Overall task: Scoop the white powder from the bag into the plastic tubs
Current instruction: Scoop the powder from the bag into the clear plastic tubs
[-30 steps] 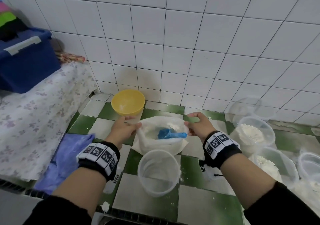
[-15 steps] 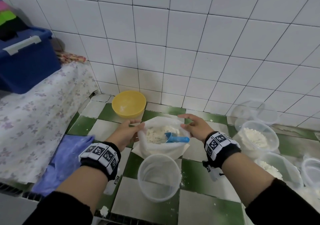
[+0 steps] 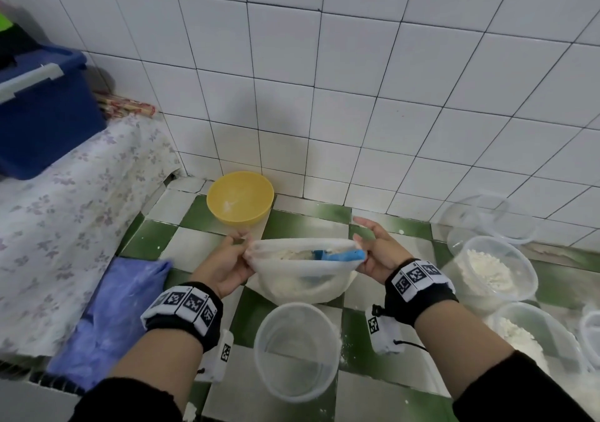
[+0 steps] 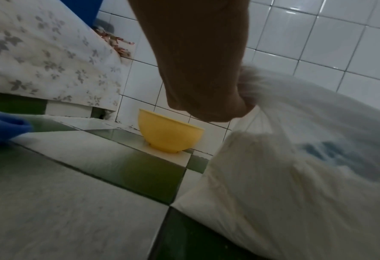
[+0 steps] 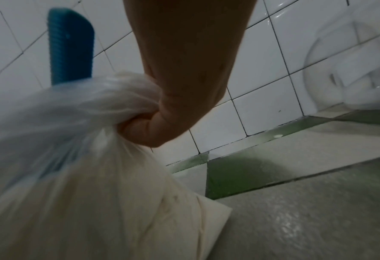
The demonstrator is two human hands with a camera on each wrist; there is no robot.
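A clear plastic bag [image 3: 302, 278] of white powder sits on the green-and-white tiled counter, its mouth stretched wide. My left hand [image 3: 227, 259] grips the bunched left rim of the bag [image 4: 295, 158]. My right hand [image 3: 373, 249] grips the bunched right rim of the bag [image 5: 84, 158]. A blue scoop [image 3: 337, 254] lies inside on the powder, and its handle [image 5: 70, 47] sticks up past the rim. An empty clear tub [image 3: 297, 350] stands just in front of the bag.
A yellow bowl [image 3: 239, 197] stands behind the bag by the tiled wall. Several clear tubs, some with powder [image 3: 490, 269], crowd the right side. A blue cloth [image 3: 110, 317] lies at left beside a floral-covered surface [image 3: 58, 213] with a blue box [image 3: 42, 113].
Both hands have pulled the bag's rim apart, so the mouth went from round to a wide flat slit. The scoop stays inside.
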